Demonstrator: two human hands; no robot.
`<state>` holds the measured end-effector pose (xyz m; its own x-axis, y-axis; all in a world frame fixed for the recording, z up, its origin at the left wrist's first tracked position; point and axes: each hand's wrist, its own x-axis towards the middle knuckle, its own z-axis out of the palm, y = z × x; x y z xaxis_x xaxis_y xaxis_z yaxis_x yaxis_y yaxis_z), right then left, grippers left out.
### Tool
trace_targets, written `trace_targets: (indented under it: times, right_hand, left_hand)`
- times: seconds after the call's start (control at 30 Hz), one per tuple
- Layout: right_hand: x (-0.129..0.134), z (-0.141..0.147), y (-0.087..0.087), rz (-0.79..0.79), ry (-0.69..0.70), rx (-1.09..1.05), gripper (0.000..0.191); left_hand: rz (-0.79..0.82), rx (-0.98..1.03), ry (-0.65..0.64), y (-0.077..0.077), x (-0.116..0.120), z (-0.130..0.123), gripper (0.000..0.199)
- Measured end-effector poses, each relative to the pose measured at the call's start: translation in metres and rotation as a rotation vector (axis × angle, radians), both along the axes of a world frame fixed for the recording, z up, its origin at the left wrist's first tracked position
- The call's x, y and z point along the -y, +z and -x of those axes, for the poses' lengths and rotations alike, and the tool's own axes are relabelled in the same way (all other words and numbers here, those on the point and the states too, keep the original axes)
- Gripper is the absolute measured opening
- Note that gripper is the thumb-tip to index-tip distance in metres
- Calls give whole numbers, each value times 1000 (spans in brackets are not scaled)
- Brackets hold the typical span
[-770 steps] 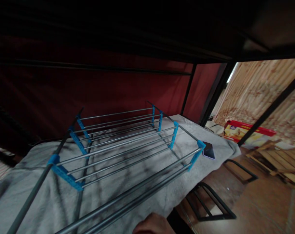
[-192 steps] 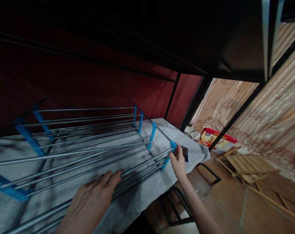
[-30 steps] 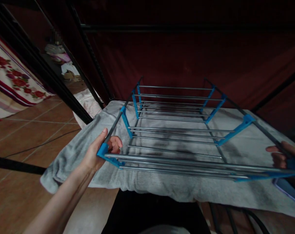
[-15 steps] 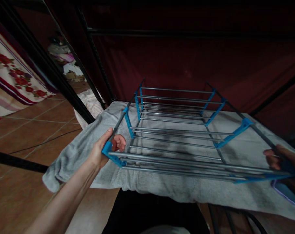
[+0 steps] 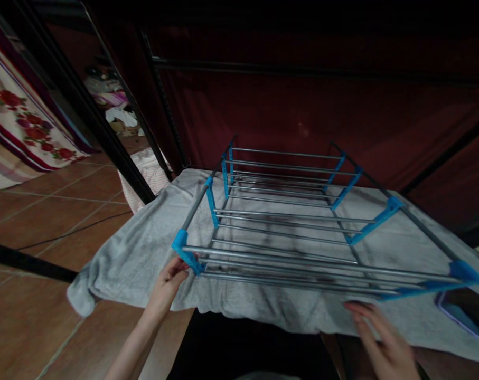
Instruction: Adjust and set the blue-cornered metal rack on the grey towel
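A shoe rack (image 5: pixel 282 256) of grey metal tubes and blue plastic brackets lies on its side on a grey blanket (image 5: pixel 144 253). My left hand (image 5: pixel 172 277) is at its near left corner, with the fingers closed about the lower part of the blue bracket (image 5: pixel 180 244); some fingertips are hidden behind it. Just in front of the near tubes, toward the right, is my right hand (image 5: pixel 382 338). It holds nothing, its fingers stretched forward and slightly blurred. The near right corner bracket (image 5: pixel 463 272) stands free of both hands.
Beside the rack's right corner lies a phone (image 5: pixel 461 311) on the blanket. Black metal bars (image 5: pixel 104 126) frame the bed-like surface, with a dark red panel (image 5: pixel 294 111) behind. A flowered cloth (image 5: pixel 29 121) hangs at left above the tiled floor (image 5: pixel 57 211).
My left hand has slid from the upper side tube down to the corner bracket's lower part. My right hand has let go of the right side tube and moved left, toward me.
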<state>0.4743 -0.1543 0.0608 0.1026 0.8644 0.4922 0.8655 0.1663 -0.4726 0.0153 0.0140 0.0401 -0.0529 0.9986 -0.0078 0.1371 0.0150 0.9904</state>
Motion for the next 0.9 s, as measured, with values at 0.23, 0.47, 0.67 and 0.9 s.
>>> trace_targets:
  times: [0.23, 0.47, 0.67, 0.9]
  right_hand:
    - [-87, 151, -7, 5, 409, 314, 44]
    - [-137, 228, 17, 157, 428, 369, 40]
    - [-152, 232, 11, 303, 481, 418, 18]
    - [-151, 229, 23, 261, 497, 459, 17]
  left_hand:
    - [-38, -234, -43, -7, -3, -10, 38]
    - [-107, -272, -63, -8, -8, -9, 38]
    - [-148, -273, 4, -13, -7, -17, 37]
    - [-145, -263, 41, -20, -4, -23, 38]
